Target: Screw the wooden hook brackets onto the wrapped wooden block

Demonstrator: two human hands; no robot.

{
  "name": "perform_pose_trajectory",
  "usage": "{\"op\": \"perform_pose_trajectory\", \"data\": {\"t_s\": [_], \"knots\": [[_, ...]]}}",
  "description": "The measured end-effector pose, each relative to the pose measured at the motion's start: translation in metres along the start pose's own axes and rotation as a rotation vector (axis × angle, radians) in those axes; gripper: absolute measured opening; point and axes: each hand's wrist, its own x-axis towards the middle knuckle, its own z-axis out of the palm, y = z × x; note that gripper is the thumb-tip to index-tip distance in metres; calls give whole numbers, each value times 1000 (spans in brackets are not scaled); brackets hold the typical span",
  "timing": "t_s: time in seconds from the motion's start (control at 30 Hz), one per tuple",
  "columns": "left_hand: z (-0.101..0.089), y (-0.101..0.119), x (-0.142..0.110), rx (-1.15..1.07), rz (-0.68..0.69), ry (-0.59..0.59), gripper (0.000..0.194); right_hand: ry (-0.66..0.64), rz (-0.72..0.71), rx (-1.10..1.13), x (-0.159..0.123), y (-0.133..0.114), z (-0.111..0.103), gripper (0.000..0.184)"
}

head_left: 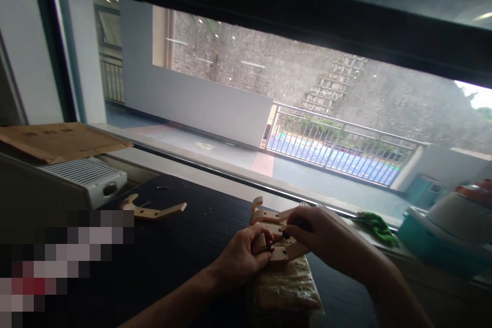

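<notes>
My left hand [244, 253] is closed around the curved end of a pale wooden hook [292, 252] with dark holes along it. My right hand [323, 233] grips the black handle of a screwdriver [285, 235], whose shaft slants down to the left toward my left fingertips. The tip meets a small dark part by those fingers, too small to name. Another wooden hook [257, 205] lies just behind, side by side with the held one. Both rest over a bundle in clear plastic wrap [286, 287].
A separate wooden hook [159, 212] lies on the dark table [207, 220] at left, with a small metal piece [162, 187] behind it. A brown envelope [65, 141] tops a white slatted box [86, 177]. At right are a green cloth [374, 228] and a teal container [430, 241]. The window runs behind.
</notes>
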Motion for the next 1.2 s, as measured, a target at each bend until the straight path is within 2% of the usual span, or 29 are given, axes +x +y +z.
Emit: {"op": "perform_pose_trajectory", "data": {"t_s": [0.23,0.5,0.77,1.2], "knots": [[1,-5,1,-18,1,50,12,-58,11,-39,6,-10,-3,24],[4,-4,-1,40,48,110,5,-66,10,-113,3,-14,-6,25],[6,-5,-1,-8,62,134,4,-81,19,-58,4,-13,-8,23],[7,-8,-1,-54,70,104,6,-156,-58,-102,8,-20,-15,22]]}}
